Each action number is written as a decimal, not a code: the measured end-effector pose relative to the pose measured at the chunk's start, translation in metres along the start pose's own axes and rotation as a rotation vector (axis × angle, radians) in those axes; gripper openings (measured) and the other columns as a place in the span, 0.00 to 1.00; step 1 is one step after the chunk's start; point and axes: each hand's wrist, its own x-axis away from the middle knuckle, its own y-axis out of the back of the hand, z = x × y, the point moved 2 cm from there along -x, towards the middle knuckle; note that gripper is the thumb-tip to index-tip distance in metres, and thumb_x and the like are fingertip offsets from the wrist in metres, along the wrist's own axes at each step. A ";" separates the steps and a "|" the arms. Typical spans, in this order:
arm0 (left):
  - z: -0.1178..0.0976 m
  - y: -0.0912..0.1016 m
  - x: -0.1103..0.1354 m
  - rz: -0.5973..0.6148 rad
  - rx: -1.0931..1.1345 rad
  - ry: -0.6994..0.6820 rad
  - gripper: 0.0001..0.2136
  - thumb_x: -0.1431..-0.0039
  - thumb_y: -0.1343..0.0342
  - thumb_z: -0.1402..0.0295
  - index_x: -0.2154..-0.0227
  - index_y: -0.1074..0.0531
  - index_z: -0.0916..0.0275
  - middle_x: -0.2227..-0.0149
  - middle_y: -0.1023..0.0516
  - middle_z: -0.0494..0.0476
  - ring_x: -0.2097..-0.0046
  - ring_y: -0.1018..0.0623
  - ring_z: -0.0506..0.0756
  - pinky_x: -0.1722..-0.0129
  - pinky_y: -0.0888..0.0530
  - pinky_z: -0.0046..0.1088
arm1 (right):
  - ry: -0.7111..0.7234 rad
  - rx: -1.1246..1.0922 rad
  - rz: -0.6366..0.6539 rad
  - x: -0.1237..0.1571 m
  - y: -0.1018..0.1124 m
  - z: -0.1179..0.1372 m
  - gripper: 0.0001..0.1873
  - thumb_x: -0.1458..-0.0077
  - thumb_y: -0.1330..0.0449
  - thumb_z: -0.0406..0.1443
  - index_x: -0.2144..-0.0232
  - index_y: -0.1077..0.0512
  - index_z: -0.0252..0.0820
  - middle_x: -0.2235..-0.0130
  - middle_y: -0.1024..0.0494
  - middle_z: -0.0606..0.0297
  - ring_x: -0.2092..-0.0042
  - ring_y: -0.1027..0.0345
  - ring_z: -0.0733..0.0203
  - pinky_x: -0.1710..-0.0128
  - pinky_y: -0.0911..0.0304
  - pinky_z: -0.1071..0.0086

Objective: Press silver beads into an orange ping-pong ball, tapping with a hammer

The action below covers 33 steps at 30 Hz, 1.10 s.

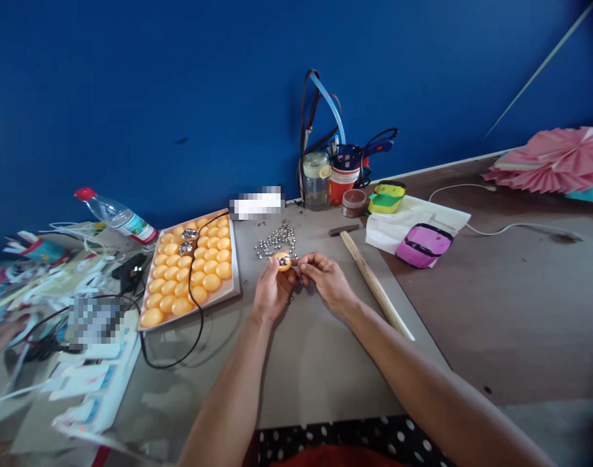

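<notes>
My left hand (271,292) is closed around an orange ball (283,261) with shiny silver pieces on its upper side. Close beside it, my right hand (323,275) pinches with thumb and fingers near the ball's right edge; what sits between the fingertips is too small to make out. A loose pile of small silver beads (281,237) lies just beyond both hands. To the left, a shallow box (235,285) holds rows of orange balls (211,282), and two silver-covered balls (190,235) rest among them. A black cable (192,279) runs across the box.
Right of my hands lie a wooden stick (374,282) and a short dark bar (343,230). Behind stand a clear jar (317,181), a red cup (343,185) and a small tub (354,203). Purple (425,245) and yellow pouches (386,196) lie on white paper. A bottle (118,217) leans at left.
</notes>
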 end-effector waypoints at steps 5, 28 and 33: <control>0.002 -0.003 0.002 0.027 -0.047 -0.042 0.15 0.47 0.44 0.56 0.63 0.30 0.63 0.74 0.29 0.52 0.75 0.32 0.48 0.70 0.32 0.27 | 0.011 0.031 0.036 0.000 -0.001 -0.002 0.11 0.58 0.37 0.41 0.75 0.33 0.41 0.81 0.29 0.70 0.78 0.42 0.69 0.77 0.44 0.75; 0.005 -0.005 0.007 0.044 -0.199 -0.087 0.17 0.47 0.45 0.53 0.62 0.32 0.61 0.80 0.34 0.49 0.76 0.31 0.50 0.77 0.36 0.25 | -0.044 0.052 0.091 0.000 0.001 -0.007 0.12 0.55 0.39 0.43 0.75 0.35 0.41 0.81 0.29 0.70 0.80 0.43 0.69 0.81 0.44 0.75; 0.005 -0.006 0.009 0.054 -0.239 -0.102 0.16 0.45 0.47 0.54 0.61 0.34 0.61 0.80 0.35 0.49 0.76 0.31 0.51 0.78 0.36 0.24 | -0.050 0.080 0.114 -0.001 0.005 -0.009 0.12 0.55 0.39 0.42 0.75 0.35 0.40 0.82 0.29 0.70 0.80 0.43 0.70 0.81 0.48 0.76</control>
